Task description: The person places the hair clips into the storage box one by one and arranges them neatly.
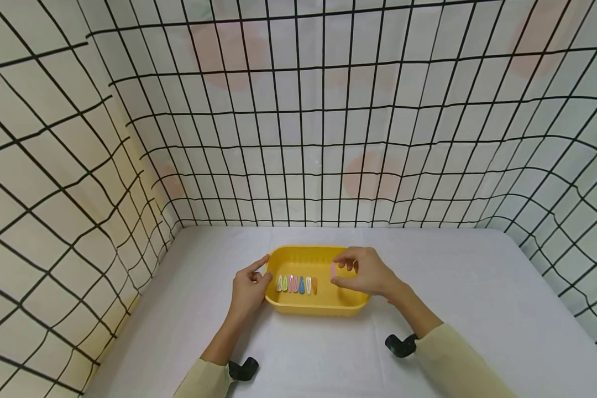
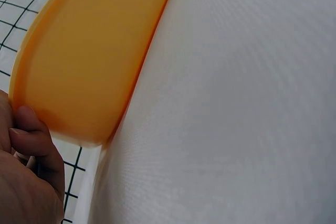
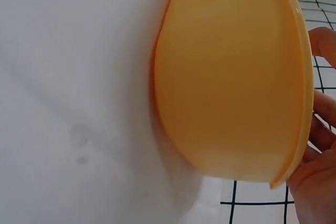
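A yellow plastic tray rests on the white-covered table. Inside it, toward the left, several snap hair clips lie side by side in a row; I make out green, pink, blue, white and orange ones. My left hand grips the tray's left rim, thumb at the edge. Over the right part of the tray, my right hand pinches a pink hair clip between thumb and fingers. Both wrist views show the tray's outer wall and part of each hand; the clips are hidden there.
A black wire grid backed by pale cloth rises behind the table and along both sides. White cloth covers the tabletop around the tray. A black device is strapped to each wrist, by the beige sleeves.
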### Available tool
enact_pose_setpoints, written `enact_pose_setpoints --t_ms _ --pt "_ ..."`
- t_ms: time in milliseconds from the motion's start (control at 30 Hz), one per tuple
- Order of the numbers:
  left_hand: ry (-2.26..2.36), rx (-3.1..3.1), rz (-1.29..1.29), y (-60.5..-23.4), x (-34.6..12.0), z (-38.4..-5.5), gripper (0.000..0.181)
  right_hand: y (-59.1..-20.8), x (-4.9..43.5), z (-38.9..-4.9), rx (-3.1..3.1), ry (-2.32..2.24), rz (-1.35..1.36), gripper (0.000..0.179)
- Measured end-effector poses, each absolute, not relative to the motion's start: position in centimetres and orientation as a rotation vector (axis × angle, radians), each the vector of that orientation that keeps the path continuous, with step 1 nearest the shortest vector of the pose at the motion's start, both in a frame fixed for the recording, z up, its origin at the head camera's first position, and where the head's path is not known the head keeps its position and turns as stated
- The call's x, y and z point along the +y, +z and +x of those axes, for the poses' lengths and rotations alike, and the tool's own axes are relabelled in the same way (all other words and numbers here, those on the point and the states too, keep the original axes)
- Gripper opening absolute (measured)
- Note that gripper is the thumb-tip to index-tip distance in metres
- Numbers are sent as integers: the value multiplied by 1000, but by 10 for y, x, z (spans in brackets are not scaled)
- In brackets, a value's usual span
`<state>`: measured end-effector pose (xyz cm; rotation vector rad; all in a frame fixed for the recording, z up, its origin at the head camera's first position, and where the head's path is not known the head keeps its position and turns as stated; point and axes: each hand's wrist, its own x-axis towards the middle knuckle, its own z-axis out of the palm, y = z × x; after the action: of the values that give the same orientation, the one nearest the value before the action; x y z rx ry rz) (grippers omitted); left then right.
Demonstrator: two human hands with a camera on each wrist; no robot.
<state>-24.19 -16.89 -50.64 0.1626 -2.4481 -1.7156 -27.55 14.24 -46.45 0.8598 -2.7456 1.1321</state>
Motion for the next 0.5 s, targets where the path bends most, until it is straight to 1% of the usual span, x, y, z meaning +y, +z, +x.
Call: enact_pose_setpoints --t_ms 267,500 --pt "-1717 -2434 149 -507 -169 -243 45 -467 121 -281 -2854 1132 862 42" --pt "-1716 -2432 137 -508 -169 -242 45 -471 111 -284 -2942 1008 879 42"
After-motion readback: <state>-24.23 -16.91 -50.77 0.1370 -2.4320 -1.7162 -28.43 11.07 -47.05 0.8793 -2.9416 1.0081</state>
